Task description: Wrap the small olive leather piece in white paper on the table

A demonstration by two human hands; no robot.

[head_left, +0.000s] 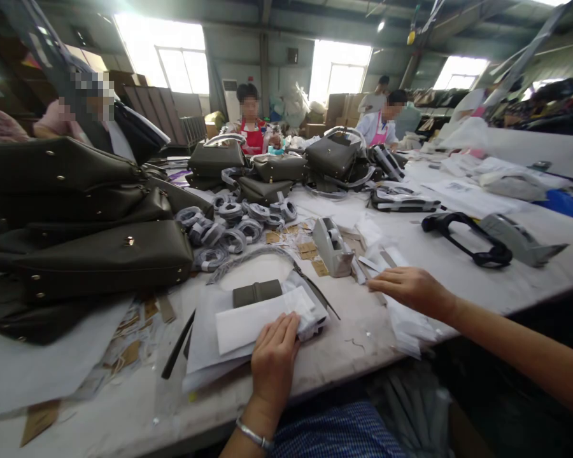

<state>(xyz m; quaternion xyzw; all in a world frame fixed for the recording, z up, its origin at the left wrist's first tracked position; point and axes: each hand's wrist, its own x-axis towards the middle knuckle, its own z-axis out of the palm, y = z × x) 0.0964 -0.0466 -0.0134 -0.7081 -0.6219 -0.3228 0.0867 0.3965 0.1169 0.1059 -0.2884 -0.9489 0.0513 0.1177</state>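
Note:
My left hand [274,353] lies flat, fingers stretched out, on a folded white sheet [253,324]. This sheet rests over a dark olive handbag [256,292] lying on white wrapping paper [205,366]; the bag's wrapped handle [253,256] arches away from me. Off to the right, my right hand [405,289] reaches across the tabletop with its fingers extended. Its fingertips are at some narrow white strips [363,270], beside a grey tape dispenser [333,248]. No held thing shows in the right hand, though its underside is partly hidden.
Dark handbags [100,261] are piled at left. Wrapped coiled straps [233,240] and brown tags [308,249] lie mid-table. On the right are a black goggle-like frame [468,238] and a second tape dispenser [520,238]. Several people work across the table [344,362].

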